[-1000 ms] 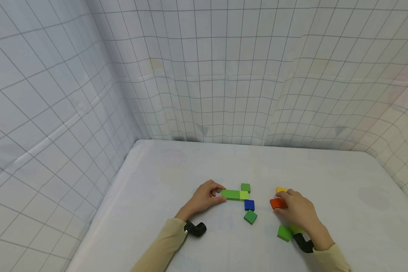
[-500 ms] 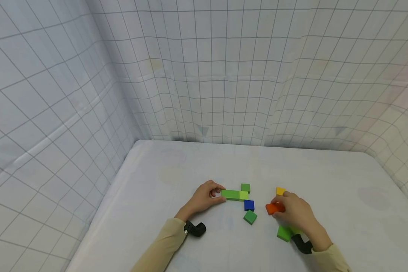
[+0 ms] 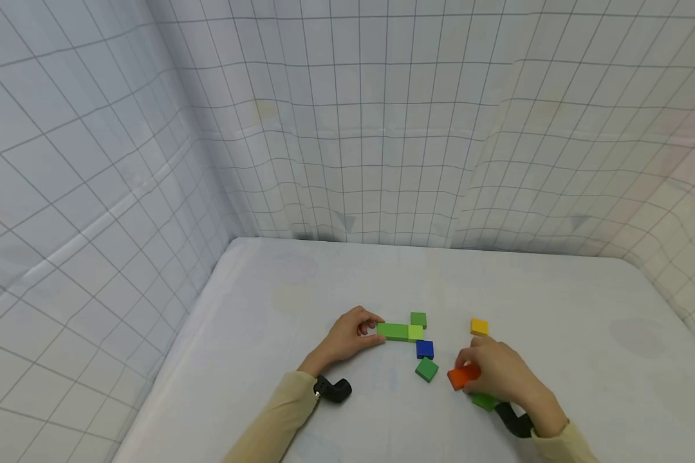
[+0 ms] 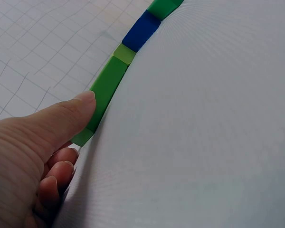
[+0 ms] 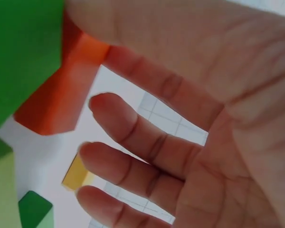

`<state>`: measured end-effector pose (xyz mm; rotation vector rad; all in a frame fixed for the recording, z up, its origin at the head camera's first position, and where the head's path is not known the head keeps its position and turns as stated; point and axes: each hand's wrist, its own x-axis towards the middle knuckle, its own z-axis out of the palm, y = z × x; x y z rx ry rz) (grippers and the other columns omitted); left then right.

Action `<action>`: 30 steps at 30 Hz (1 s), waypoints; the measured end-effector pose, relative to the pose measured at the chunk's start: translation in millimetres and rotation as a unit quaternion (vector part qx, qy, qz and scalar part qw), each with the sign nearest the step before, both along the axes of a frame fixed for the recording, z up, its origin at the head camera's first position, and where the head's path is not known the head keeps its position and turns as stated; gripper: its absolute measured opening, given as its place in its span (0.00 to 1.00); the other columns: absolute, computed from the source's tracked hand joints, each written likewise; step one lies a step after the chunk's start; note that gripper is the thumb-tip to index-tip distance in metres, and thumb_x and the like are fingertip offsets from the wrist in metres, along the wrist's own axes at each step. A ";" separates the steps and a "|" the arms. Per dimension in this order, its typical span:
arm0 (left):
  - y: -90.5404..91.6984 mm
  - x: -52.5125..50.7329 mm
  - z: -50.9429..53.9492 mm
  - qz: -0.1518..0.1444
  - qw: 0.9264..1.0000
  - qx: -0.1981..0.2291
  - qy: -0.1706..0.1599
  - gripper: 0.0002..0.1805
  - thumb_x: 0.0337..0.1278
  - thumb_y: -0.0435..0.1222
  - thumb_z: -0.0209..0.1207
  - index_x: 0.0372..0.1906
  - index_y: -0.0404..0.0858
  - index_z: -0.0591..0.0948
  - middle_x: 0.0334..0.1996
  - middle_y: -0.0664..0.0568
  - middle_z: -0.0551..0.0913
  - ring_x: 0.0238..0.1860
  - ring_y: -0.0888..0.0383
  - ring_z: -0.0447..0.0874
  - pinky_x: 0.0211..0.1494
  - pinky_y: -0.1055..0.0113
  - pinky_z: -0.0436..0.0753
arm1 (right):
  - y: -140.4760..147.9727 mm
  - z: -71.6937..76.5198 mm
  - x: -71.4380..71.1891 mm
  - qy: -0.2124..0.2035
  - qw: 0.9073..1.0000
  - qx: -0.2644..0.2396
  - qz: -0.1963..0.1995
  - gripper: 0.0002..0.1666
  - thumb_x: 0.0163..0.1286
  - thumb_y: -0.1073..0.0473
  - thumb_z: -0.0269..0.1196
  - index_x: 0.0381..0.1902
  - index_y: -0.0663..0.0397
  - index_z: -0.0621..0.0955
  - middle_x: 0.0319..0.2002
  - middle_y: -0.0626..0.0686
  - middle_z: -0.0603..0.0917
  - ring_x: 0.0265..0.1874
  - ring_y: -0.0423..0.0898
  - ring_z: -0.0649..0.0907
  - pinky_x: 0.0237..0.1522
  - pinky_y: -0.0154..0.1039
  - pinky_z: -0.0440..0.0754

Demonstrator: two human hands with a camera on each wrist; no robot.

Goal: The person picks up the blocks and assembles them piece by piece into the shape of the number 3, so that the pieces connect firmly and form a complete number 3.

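Note:
My left hand (image 3: pixel 347 335) pinches the left end of a long green block (image 3: pixel 392 331), thumb along its near side, as the left wrist view shows. A lime block (image 3: pixel 416 332) adjoins its right end. A blue block (image 3: pixel 425 348) and a turned dark green block (image 3: pixel 426 370) trail toward the near side. My right hand (image 3: pixel 498 372) pinches an orange-red block (image 3: pixel 462 377) between thumb and index finger, the other fingers spread in the right wrist view. Beneath that hand, a bright green block (image 3: pixel 484 402) is partly hidden.
Beyond the lime block sits a small green block (image 3: pixel 418 319). Past my right hand lies a yellow block (image 3: pixel 479 326). Everything rests on a white-covered table (image 3: pixel 301 283), with grid-patterned curtains (image 3: pixel 347 128) behind and at the sides.
My right hand has drawn the orange-red block nearer and a little left, turning it and uncovering the yellow block. My left hand has stayed in place.

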<state>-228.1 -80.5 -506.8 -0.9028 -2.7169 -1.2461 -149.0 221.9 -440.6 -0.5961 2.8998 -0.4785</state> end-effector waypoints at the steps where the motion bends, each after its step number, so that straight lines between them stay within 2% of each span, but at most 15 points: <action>1: 0.1 0.1 0.3 -0.001 1.000 0.002 0.000 0.18 0.52 0.43 0.68 0.47 0.41 0.83 0.32 0.58 0.73 0.29 0.63 0.69 0.34 0.69 0.71 | -0.7 0.9 0.8 -0.005 1.000 -0.001 0.005 0.15 0.41 0.58 0.79 0.29 0.43 0.85 0.24 0.42 0.71 0.25 0.41 0.70 0.29 0.38 0.70; 10: -0.3 0.9 0.7 0.001 1.000 0.001 -0.004 0.17 0.53 0.43 0.68 0.47 0.41 0.83 0.32 0.59 0.73 0.30 0.63 0.69 0.35 0.69 0.71 | -6.0 5.4 6.5 -0.034 0.997 -0.024 0.066 0.15 0.42 0.54 0.79 0.28 0.40 0.84 0.26 0.39 0.72 0.28 0.41 0.70 0.30 0.38 0.70; 18: -0.1 0.7 0.5 0.000 1.000 0.006 -0.005 0.18 0.53 0.43 0.68 0.47 0.41 0.83 0.32 0.58 0.74 0.29 0.63 0.69 0.35 0.69 0.71 | 1.5 7.4 7.2 -0.034 0.999 -0.007 0.040 0.18 0.38 0.55 0.80 0.25 0.43 0.81 0.24 0.42 0.70 0.25 0.42 0.69 0.28 0.40 0.68; 26: -0.3 1.1 -0.1 0.000 1.000 0.003 0.001 0.17 0.53 0.43 0.67 0.47 0.41 0.83 0.32 0.59 0.73 0.29 0.63 0.68 0.35 0.69 0.71 | -7.6 6.2 11.3 -0.083 0.993 -0.021 0.080 0.17 0.39 0.53 0.80 0.22 0.41 0.80 0.21 0.40 0.71 0.23 0.40 0.69 0.26 0.36 0.68; 30: -0.3 0.6 -0.9 -0.001 1.000 0.006 0.004 0.17 0.53 0.43 0.67 0.47 0.41 0.83 0.32 0.59 0.73 0.29 0.63 0.68 0.34 0.69 0.71 | -18.1 5.3 15.0 -0.082 0.991 -0.017 0.108 0.16 0.40 0.50 0.79 0.22 0.41 0.81 0.20 0.39 0.70 0.21 0.37 0.69 0.26 0.36 0.67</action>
